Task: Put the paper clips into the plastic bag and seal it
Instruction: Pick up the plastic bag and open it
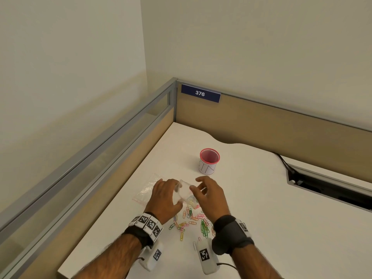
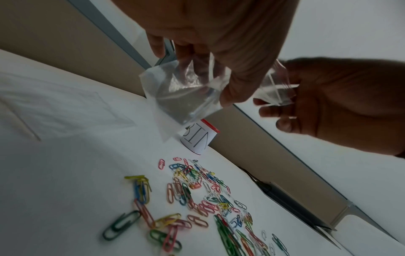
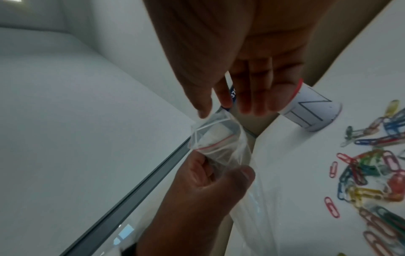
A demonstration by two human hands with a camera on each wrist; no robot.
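Note:
A small clear plastic bag (image 1: 184, 193) with a red zip line hangs above the white table (image 1: 261, 198), held between both hands. My left hand (image 1: 171, 195) grips its body with thumb and curled fingers. My right hand (image 1: 195, 184) pinches the edge of the bag's mouth. In the right wrist view the bag (image 3: 217, 138) gapes open at the mouth between my right hand (image 3: 214, 109) and left hand (image 3: 223, 170). In the left wrist view the bag (image 2: 181, 97) looks empty. Coloured paper clips (image 1: 191, 220) lie scattered on the table just below the hands.
Flat spare clear bags (image 1: 147, 188) lie to the left of my left hand. A red mesh cup (image 1: 209, 161) with a paper label stands behind the hands. Partition walls close the back and left. A cable slot (image 1: 322, 186) opens at the right.

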